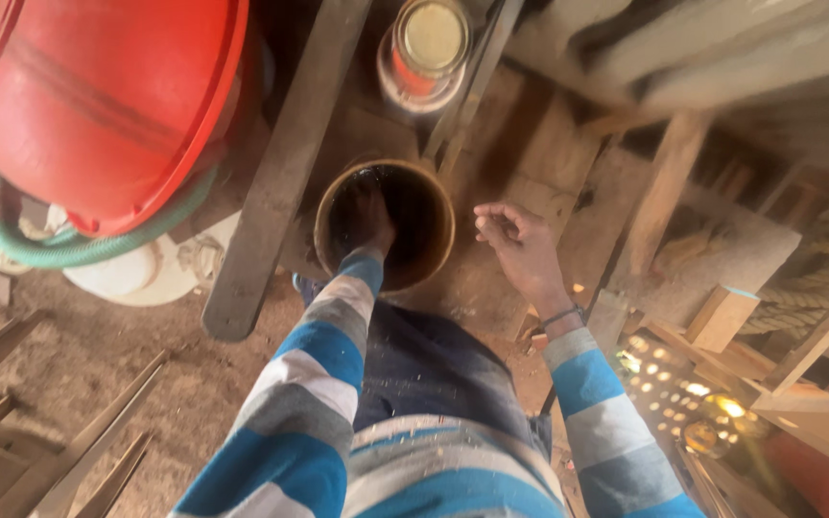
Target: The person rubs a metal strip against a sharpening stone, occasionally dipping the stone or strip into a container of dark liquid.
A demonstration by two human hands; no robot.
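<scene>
Your left hand is down inside the round open container, a tan-rimmed tub with a dark interior, sitting on the dusty floor straight ahead of your knees. The hand is deep in shadow, so you can't tell from this view whether its fingers are curled on anything or loose; only the back of the hand and the wrist show against the dark inside. Your right hand hovers just beside the container's right rim, not touching it, fingers half curled and holding nothing, a thin band on the wrist. Both sleeves are blue, white and grey striped. A long grey plank lies at an angle just left of the container, its lower end nearly level with the container's near rim. Behind the container, further from you, stands a small tin with a pale round lid and a red band on its side. Upper left, a big red plastic basin is tipped on its side, with a green hose looped under it and a white bucket-like object below that. Right of you: wooden offcuts, a small wood block, and a coil of thick rope. Thin wooden strips lie on the floor at lower left.
</scene>
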